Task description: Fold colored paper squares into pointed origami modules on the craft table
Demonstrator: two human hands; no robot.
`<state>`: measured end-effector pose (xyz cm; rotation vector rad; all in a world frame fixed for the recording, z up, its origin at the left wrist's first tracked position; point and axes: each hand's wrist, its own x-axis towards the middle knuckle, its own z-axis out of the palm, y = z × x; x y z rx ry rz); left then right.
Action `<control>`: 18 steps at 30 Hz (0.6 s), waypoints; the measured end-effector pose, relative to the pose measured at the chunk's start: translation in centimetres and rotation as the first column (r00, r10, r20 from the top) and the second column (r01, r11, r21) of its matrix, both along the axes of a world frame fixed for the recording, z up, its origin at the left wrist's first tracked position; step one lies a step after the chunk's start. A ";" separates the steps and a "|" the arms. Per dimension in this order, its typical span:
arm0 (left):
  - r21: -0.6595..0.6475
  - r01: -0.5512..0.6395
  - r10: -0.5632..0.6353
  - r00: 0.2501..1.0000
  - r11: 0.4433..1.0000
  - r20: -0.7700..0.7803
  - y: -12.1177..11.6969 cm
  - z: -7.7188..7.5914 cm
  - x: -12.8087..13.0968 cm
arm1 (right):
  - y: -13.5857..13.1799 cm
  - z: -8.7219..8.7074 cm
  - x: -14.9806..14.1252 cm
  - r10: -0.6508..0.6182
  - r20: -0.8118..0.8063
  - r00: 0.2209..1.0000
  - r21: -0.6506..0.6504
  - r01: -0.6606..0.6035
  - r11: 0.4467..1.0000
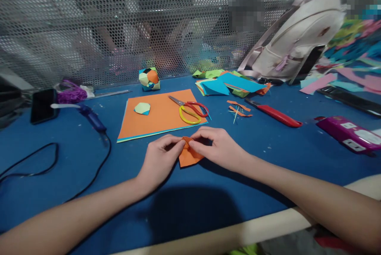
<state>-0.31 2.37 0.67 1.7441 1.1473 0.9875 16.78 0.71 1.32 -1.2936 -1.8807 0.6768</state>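
Both of my hands meet over a small folded piece of orange paper lying on the blue table. My left hand pinches its upper left edge with curled fingers. My right hand pinches the top of the same piece from the right. Just beyond them lies a stack of paper sheets with an orange sheet on top. On that sheet rest scissors with red and yellow handles and a small folded yellow-and-blue paper unit.
A multicoloured paper ball stands near the perforated metal screen. Blue and green paper scraps, a red utility knife, a purple power strip, a pale backpack, a phone and a glue gun with black cable surround the spot.
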 end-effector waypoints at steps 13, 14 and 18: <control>-0.065 -0.026 0.023 0.999 0.998 -0.047 0.2 -0.3 0.2 | 0.2 -0.6 0.2 -0.012 0.142 0.990 0.006 0.012 1.000; -0.061 -0.032 0.029 0.998 0.998 -0.052 0.2 -0.3 0.1 | 0.2 -0.6 0.2 -0.008 0.141 0.990 0.006 0.007 1.000; -0.048 -0.039 0.036 0.997 0.998 -0.067 0.2 -0.3 0.1 | 0.0 -0.4 0.1 0.033 0.133 0.991 -0.015 -0.031 0.999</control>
